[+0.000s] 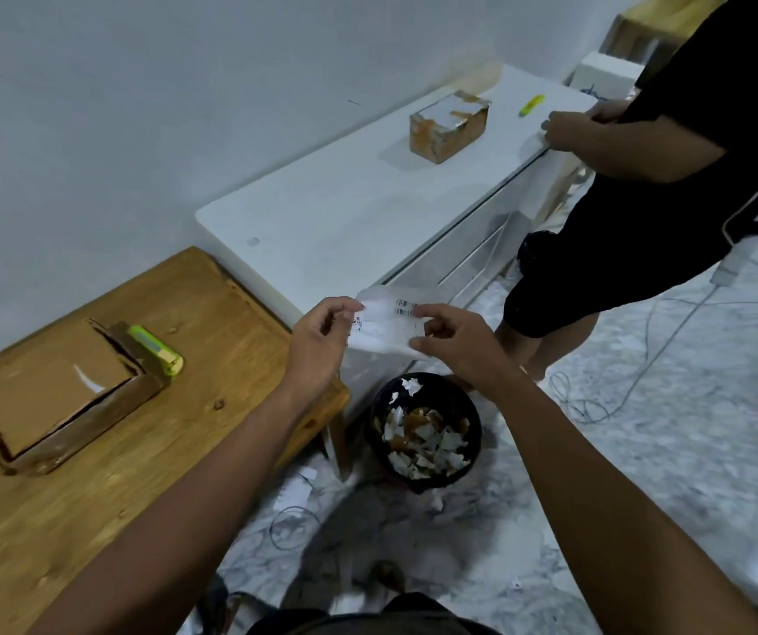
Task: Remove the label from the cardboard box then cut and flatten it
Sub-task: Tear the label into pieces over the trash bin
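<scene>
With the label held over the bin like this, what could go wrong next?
1. Both hands, left and right, pinch the label above the bin; torn pieces may miss, as scraps already lie on the floor.
2. Floor cables could trip someone.

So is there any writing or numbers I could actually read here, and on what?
No text can be read.
Label, held between left hand and right hand: barcodes and printed lines, too blurred to read.
Cardboard box, green cutter, far box: no writing shows.
</scene>
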